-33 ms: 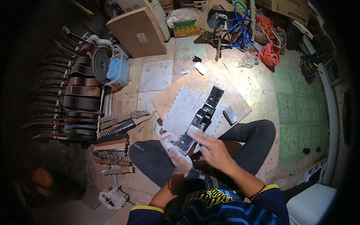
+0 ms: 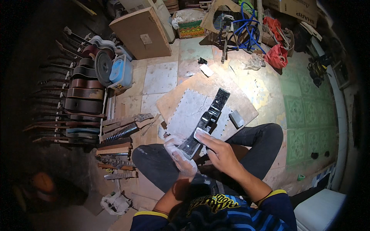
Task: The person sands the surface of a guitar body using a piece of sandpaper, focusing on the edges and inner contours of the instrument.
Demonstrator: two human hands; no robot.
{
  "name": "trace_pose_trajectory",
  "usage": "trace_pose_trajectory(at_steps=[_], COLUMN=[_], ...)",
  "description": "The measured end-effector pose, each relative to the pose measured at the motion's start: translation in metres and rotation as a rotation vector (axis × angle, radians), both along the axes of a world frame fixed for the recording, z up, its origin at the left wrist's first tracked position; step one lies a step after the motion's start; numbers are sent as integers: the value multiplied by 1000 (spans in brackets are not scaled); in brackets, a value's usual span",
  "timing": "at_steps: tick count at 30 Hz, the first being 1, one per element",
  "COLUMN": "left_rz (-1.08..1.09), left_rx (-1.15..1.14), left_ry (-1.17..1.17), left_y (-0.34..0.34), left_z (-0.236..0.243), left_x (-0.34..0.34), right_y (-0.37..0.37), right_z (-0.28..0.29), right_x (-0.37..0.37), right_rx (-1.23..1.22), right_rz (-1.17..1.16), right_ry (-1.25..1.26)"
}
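Note:
A long, glossy black piece (image 2: 206, 123) with cutouts along one edge slants across my lap and the board; I cannot make out its exact kind. Near its lower end, my left hand (image 2: 179, 154), coated in whitish dust, is closed around it. My right hand (image 2: 219, 151) presses a small pale pad (image 2: 200, 134) against the black surface, just above the left hand. Under the far part of the piece lies a tan board (image 2: 241, 102) topped by a grey sheet (image 2: 189, 104) with ragged edges. A dark grey block (image 2: 236, 118) rests on the board to the right.
Several guitars (image 2: 84, 94) stand in a row at the left, with guitar necks (image 2: 125, 131) on the floor nearer me. A plastic tub (image 2: 122, 75), a wooden panel (image 2: 140, 34), blue hose (image 2: 252, 32) and a red bag (image 2: 276, 56) lie farther off.
My right hand and the pale pad have shifted very slightly on the black piece. The left hand keeps its hold in nearly the same place.

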State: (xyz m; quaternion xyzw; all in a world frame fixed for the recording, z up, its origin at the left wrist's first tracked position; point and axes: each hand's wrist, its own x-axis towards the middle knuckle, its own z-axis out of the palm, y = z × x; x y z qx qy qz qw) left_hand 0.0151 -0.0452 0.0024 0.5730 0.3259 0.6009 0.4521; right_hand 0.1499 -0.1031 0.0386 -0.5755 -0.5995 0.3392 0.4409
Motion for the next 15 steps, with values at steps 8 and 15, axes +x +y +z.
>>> trace_pose_trajectory(at_steps=[8,15], left_rz=[-132,-189], left_rx=[74,81], left_ry=[0,11], left_y=[0,-6], left_z=[-10,-13], left_x=[1,5], right_y=[-6,-9], right_z=[8,2], right_x=[0,12], right_rx=[-49,-31], right_rz=[1,-6], right_ry=[62,42])
